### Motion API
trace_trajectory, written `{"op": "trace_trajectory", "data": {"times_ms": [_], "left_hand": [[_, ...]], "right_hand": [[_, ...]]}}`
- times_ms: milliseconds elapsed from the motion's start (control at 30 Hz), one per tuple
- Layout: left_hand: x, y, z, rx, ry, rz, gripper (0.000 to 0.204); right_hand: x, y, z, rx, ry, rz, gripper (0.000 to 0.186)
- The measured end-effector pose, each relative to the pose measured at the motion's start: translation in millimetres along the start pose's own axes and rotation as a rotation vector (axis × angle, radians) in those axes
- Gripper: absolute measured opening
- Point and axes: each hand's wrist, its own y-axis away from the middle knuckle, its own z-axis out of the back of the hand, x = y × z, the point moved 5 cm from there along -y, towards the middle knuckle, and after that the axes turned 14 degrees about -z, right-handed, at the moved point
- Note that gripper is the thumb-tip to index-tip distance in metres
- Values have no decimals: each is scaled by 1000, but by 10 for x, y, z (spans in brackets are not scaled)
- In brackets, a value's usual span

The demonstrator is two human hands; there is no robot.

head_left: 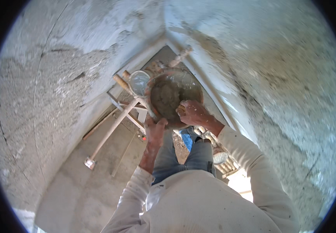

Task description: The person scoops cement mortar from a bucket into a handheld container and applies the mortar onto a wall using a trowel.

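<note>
A round basin [164, 95] of wet grey mortar sits below me on a wooden stand. My left hand [154, 128] is closed on the basin's near-left rim. My right hand [191, 112] is inside the basin's right side, fingers closed round what looks like the wooden handle of a tool, whose head is hidden in the mortar or behind the hand. Just left of the basin is a smaller bucket [139, 82] with pale liquid in it.
Rough plastered walls [39, 101] rise on both sides to a corner. Wooden poles [115, 128] form supports around the basin. My legs stand over a platform of poles [224, 165], with a lower concrete floor [82, 186] to the left.
</note>
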Motion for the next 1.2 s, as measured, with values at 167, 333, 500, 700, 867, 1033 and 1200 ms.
{"op": "trace_trajectory", "data": {"times_ms": [167,333,500,700,867,1033,1200], "left_hand": [[-410,25,-823,164,1,-134,24],[-591,364,-1331,304,19,-147,15],[-443,606,-1757,456,-73,-141,17],[-348,1098,-1967,527,-136,-134,15],[-233,1397,-2100,491,-224,-125,17],[-104,1397,-2055,468,-241,-141,17],[-57,1482,-2046,507,-310,-170,19]], "right_hand": [[-245,1067,907,-133,176,-120,19],[-589,1706,1774,-486,250,-39,20],[-856,2125,1658,-385,314,-192,22],[-1320,2950,1824,-702,276,-411,20],[-1442,2890,1323,-368,119,-526,20],[-1574,3332,1115,-620,201,-429,21],[-1778,3066,822,-314,262,-441,11]]}}
